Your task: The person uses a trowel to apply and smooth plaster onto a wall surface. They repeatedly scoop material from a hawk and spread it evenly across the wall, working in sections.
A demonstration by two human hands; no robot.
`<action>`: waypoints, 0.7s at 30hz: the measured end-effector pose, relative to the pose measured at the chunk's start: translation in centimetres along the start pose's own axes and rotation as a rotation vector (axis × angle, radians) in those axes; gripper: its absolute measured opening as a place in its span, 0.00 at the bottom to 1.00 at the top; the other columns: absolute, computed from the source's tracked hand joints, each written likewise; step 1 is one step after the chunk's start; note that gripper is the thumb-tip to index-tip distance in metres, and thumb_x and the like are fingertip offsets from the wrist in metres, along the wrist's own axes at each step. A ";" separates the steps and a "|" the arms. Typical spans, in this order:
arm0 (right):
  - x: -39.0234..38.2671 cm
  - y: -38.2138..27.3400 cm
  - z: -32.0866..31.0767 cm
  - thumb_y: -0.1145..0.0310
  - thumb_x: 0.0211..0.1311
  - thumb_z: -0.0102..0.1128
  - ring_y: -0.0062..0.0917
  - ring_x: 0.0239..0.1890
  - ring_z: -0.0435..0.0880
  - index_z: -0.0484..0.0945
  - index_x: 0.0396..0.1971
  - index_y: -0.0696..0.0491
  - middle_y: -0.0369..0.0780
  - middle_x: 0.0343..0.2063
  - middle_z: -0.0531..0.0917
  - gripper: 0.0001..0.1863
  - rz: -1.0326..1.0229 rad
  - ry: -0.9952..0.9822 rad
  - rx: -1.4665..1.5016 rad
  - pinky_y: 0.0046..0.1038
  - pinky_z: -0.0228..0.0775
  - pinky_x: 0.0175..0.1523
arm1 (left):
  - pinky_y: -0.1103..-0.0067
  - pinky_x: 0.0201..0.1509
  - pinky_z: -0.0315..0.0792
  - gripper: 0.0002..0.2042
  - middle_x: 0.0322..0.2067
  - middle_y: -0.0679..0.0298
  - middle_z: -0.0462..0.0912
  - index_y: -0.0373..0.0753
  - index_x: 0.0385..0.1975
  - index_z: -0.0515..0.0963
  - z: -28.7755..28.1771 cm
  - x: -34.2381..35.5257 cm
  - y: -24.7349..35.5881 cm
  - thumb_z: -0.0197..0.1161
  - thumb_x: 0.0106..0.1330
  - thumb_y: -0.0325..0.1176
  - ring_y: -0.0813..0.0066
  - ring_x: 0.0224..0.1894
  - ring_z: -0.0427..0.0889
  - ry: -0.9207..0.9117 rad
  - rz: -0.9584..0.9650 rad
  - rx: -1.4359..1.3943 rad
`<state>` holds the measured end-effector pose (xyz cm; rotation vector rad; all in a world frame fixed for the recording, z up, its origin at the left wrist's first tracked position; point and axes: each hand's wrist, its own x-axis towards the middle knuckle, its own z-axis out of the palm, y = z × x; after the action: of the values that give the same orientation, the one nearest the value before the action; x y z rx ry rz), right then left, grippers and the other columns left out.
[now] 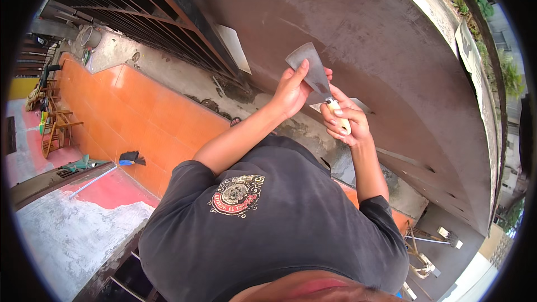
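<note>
I hold a putty knife (307, 64) with a wide metal blade and a pale handle, tilted up in front of a dark grey-brown wall (386, 72). My left hand (292, 90) is closed on the blade, thumb lying on its face and fingertips showing past its right edge. Lower and to the right, my right hand (349, 117) is wrapped round the handle (341, 121).
An orange tiled floor (134, 117) and concrete strip (145, 59) lie at left, with wooden chairs (56, 117) and a blue broom (131, 159). A dark metal grille (134, 5) stands upper left. A brush and long-handled tools (447, 237) lie at lower right.
</note>
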<state>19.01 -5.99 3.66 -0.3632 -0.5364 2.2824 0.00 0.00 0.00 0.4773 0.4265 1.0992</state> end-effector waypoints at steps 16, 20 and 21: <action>-0.2 0.5 7.3 0.72 0.74 0.46 0.16 0.10 0.57 0.64 0.64 0.38 0.36 0.20 0.67 0.22 -0.114 0.471 -0.010 0.21 0.52 0.16 | 0.71 0.37 0.78 0.25 0.28 0.57 0.83 0.40 0.41 0.75 4.6 2.2 -2.2 0.62 0.72 0.61 0.68 0.28 0.82 0.093 -0.112 -0.492; -0.1 1.5 7.4 0.72 0.74 0.47 0.16 0.09 0.57 0.64 0.63 0.39 0.36 0.19 0.67 0.21 -0.109 0.549 -0.037 0.20 0.50 0.15 | 0.75 0.31 0.75 0.26 0.26 0.57 0.82 0.40 0.40 0.73 4.9 2.2 -1.9 0.63 0.70 0.61 0.70 0.25 0.79 0.147 -0.093 -0.490; -0.4 1.0 7.8 0.72 0.74 0.47 0.16 0.09 0.57 0.65 0.62 0.39 0.36 0.19 0.67 0.20 -0.121 0.545 0.013 0.20 0.50 0.15 | 0.75 0.30 0.75 0.26 0.26 0.57 0.82 0.40 0.40 0.73 5.3 2.0 -1.9 0.63 0.70 0.61 0.70 0.24 0.79 0.172 -0.102 -0.493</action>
<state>15.42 -9.01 10.01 -0.8851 -0.2536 1.9545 5.12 0.26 3.10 -0.0727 0.3099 1.1040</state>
